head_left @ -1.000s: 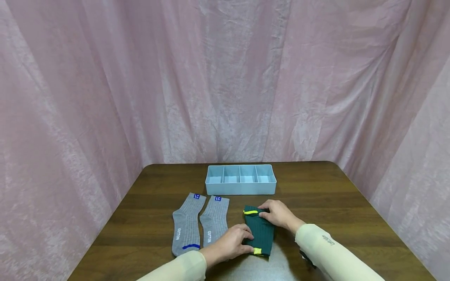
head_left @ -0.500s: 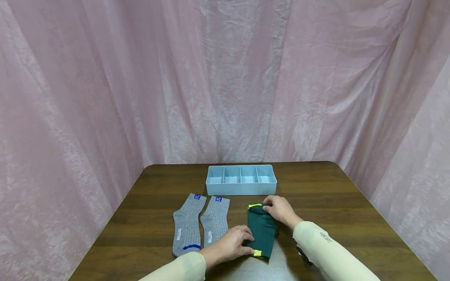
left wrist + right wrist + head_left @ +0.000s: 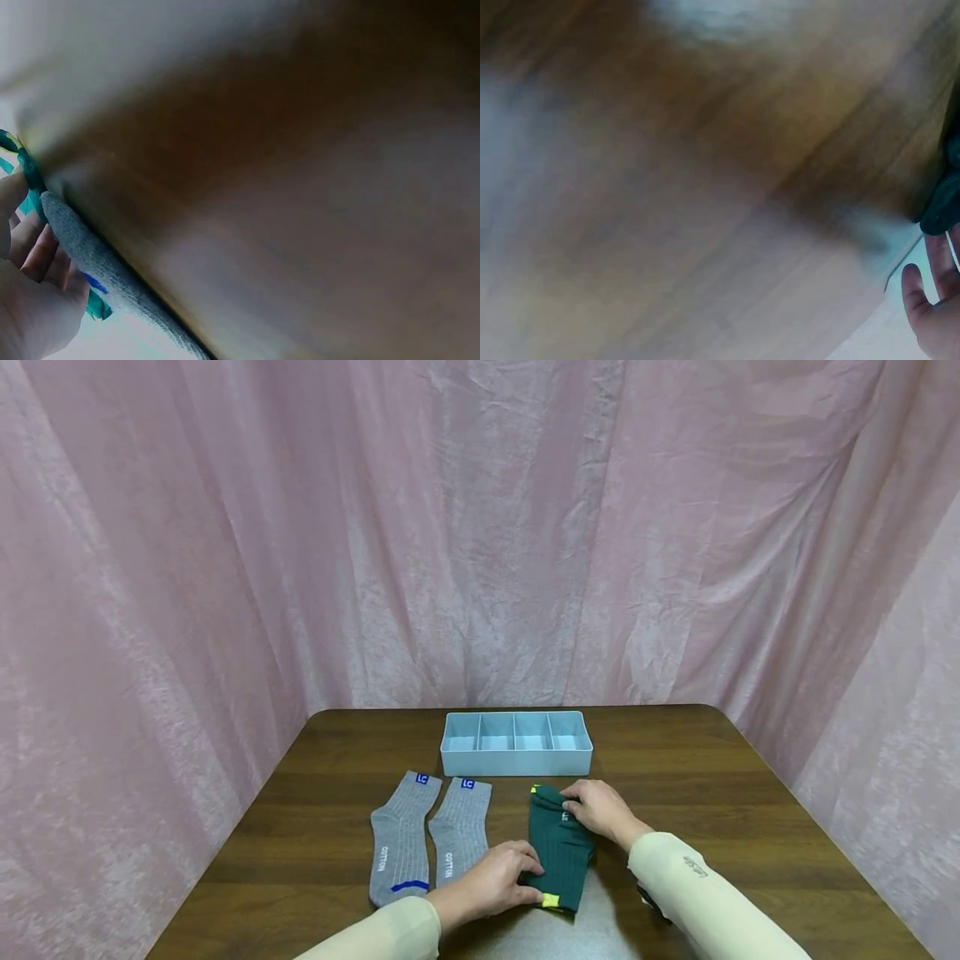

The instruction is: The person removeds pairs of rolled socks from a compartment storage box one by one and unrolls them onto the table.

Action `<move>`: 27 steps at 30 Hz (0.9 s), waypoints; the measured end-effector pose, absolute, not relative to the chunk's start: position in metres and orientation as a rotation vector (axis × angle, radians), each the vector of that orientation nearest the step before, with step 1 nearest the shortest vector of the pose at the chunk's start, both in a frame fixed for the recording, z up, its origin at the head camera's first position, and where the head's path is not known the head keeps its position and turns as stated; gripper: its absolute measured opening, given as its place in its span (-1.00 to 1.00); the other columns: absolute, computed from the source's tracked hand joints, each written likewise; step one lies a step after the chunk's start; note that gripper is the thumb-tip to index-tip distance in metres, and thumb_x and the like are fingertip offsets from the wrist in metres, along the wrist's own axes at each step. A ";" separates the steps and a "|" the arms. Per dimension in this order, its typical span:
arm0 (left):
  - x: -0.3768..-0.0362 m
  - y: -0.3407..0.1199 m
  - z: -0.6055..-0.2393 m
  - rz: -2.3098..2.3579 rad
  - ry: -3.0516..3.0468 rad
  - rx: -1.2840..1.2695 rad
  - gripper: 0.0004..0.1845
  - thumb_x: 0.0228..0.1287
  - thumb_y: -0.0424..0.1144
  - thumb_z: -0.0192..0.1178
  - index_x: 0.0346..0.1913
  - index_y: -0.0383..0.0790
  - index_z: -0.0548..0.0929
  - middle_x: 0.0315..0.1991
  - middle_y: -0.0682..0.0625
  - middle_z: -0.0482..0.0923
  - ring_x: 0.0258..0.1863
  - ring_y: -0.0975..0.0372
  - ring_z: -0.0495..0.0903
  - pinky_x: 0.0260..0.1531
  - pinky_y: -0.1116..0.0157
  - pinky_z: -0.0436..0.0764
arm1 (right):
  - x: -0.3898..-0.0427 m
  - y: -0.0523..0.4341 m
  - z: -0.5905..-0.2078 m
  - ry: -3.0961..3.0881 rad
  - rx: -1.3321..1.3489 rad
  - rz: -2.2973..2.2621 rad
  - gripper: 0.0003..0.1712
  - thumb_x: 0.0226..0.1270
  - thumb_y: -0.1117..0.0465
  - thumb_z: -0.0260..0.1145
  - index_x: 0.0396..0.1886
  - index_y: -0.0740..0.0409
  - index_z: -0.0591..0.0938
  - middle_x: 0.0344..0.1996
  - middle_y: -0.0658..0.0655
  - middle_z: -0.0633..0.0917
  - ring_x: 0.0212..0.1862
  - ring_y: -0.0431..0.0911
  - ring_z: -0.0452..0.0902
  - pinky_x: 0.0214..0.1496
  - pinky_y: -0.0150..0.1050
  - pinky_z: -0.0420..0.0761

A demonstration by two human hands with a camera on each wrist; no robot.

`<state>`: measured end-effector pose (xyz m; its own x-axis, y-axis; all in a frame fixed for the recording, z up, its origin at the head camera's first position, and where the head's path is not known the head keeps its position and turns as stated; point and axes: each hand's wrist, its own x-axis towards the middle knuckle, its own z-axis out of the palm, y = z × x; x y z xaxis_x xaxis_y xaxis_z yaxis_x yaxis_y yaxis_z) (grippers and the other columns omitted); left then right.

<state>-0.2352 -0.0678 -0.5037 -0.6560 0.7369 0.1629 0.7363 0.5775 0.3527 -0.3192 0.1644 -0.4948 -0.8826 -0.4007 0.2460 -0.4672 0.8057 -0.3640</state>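
A dark green sock with yellow-green marks lies on the brown wooden table, right of centre. My left hand presses down on its near end beside the yellow toe patch. My right hand pinches its far cuff end, which is bunched and folded over. Left of it, two grey socks with blue marks lie flat side by side. In the left wrist view my left hand touches a grey sock edge. The right wrist view is mostly blurred table, with my right hand's fingers at the lower right edge.
A light blue plastic tray with several compartments stands behind the socks. Pink curtains hang round the table on three sides. The table's rounded far corners lie near the curtain.
My right hand has moved the green sock's cuff end away from me, toward the tray, and bunched it; the yellow stripe is now nearly hidden. My left hand stayed put.
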 end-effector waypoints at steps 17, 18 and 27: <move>-0.228 -0.069 -0.501 0.595 2.764 1.410 -0.70 0.18 -0.07 0.44 -0.11 -0.17 0.79 -0.14 0.17 0.59 -0.09 0.42 0.52 -0.02 0.47 0.47 | -0.328 0.170 -0.497 -2.789 0.495 0.654 -0.89 0.17 0.33 0.46 -0.29 0.11 0.74 -0.35 0.04 0.64 -0.21 0.00 0.59 -0.10 0.02 0.58; -0.228 -0.070 -0.501 0.595 2.764 1.409 -0.70 0.18 -0.07 0.44 -0.11 -0.17 0.79 -0.14 0.16 0.59 -0.09 0.42 0.52 -0.02 0.47 0.47 | -0.328 0.169 -0.497 -2.778 0.525 0.634 -0.88 0.17 0.34 0.44 -0.29 0.11 0.75 -0.35 0.04 0.63 -0.20 0.00 0.58 -0.09 0.02 0.58; -0.228 -0.071 -0.501 0.586 2.764 1.409 -0.70 0.17 -0.06 0.44 -0.12 -0.17 0.79 -0.14 0.16 0.60 -0.08 0.41 0.53 0.00 0.46 0.47 | -0.327 0.170 -0.498 -2.894 0.656 0.510 -0.72 0.32 0.11 0.38 -0.06 0.14 0.75 -0.13 0.12 0.72 -0.01 0.08 0.62 0.08 0.05 0.55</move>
